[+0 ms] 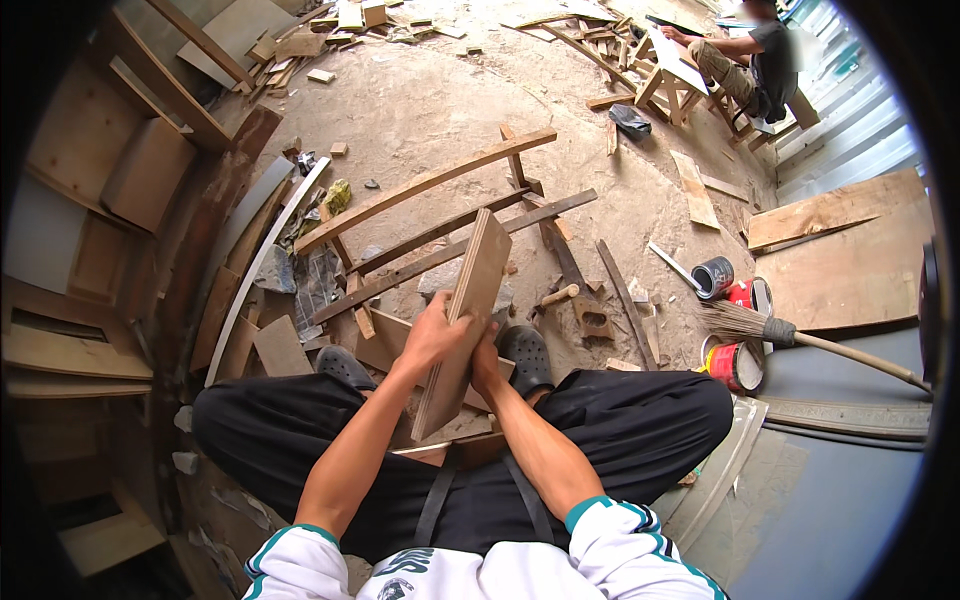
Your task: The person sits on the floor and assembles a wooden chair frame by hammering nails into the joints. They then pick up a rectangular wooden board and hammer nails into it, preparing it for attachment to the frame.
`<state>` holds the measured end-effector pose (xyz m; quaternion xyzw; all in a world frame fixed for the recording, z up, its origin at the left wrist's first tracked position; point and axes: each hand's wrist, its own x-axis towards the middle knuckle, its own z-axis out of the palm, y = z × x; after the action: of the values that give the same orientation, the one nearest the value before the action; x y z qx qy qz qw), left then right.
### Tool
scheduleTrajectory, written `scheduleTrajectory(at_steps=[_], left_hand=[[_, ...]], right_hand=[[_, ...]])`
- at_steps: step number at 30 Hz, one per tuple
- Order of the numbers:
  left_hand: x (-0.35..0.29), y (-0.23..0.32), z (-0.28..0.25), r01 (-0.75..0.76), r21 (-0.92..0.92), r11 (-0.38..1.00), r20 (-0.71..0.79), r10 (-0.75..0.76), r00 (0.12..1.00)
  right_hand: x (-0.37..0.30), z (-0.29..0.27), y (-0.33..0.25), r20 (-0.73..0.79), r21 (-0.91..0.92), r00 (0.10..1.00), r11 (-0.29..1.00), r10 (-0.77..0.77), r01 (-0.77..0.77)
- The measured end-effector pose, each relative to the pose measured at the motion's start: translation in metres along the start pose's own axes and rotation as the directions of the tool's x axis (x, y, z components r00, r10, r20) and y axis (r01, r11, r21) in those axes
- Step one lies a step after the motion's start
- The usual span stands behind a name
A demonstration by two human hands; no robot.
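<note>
A thick plywood board [481, 265] stands tilted on its edge between my knees, its layered edge turned up toward me. My left hand [437, 335] is closed on its left side, around the middle of its length. On the opposite face, my right hand [486, 355] grips the same board, its fingers partly hidden by the wood. Beyond the board lies a low frame of wooden strips [430, 188] on the ground. A wooden handle [558, 295] and a dark wooden block with a hollow [593, 320] rest near my right shoe [526, 358].
At right are a grey can [713, 277], red cans [736, 366], a straw broom [740, 325] and leaning boards [840, 250]. Wooden shelving [80, 350] lines the left. Offcuts [300, 45] pile up far off. Another person [755, 70] sits by a bench [676, 62] at far right.
</note>
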<state>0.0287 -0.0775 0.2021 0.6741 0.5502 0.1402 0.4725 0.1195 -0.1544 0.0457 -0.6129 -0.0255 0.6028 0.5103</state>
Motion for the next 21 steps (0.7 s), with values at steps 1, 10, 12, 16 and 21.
scheduleTrajectory(at_steps=[1, 10, 12, 16, 21], left_hand=[[0.005, 0.000, 0.002, -0.025, 0.074, 0.997, 0.013, 0.024, 1.000], [0.029, -0.004, -0.012, -0.193, 0.499, 0.845, 0.123, 0.151, 0.981], [0.033, -0.009, -0.012, -0.187, 0.517, 0.835, 0.116, 0.148, 0.982], [0.038, -0.008, -0.006, -0.181, 0.517, 0.837, 0.111, 0.145, 0.983], [0.029, -0.001, -0.004, -0.131, 0.493, 0.860, 0.057, 0.118, 0.991]], right_hand=[[0.011, -0.013, 0.003, -0.088, -0.158, 0.995, 0.986, 0.043, -0.057], [0.041, -0.076, -0.117, 0.577, -0.748, 0.663, -0.634, -0.477, 0.196], [0.051, -0.079, -0.139, 0.398, -0.579, 0.898, -0.811, -0.186, 0.089], [0.085, -0.103, -0.133, 0.074, -0.608, 0.983, -0.789, -0.165, -0.087], [0.101, -0.172, -0.101, -0.012, -0.842, 0.965, -0.518, -0.261, -0.150]])
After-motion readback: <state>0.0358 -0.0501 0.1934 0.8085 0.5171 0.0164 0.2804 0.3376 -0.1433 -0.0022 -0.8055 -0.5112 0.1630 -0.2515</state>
